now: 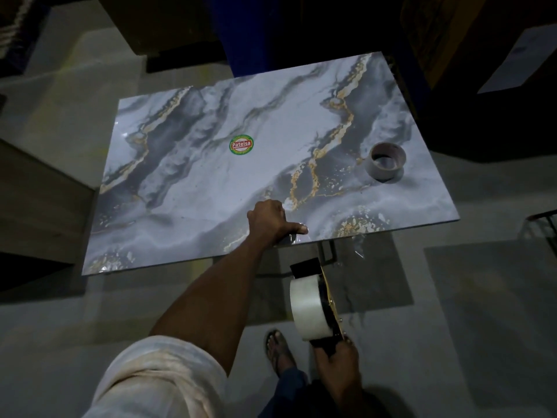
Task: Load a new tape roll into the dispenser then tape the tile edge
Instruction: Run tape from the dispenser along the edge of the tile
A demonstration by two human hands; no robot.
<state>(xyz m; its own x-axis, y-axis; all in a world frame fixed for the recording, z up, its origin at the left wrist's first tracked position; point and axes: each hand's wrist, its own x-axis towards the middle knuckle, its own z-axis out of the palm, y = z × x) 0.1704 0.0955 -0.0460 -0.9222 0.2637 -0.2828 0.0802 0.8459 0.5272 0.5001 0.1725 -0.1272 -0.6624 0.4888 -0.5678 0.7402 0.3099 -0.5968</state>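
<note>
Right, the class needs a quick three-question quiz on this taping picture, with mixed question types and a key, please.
1. True or false: the empty tape core lies on the floor.
2. Which hand grips the dispenser? A left, B right.
3. Fill in: the left hand presses clear tape onto the tile's ____ edge.
Key: 1 false, it stands on the tile; 2 B, the right hand; 3 near.
</note>
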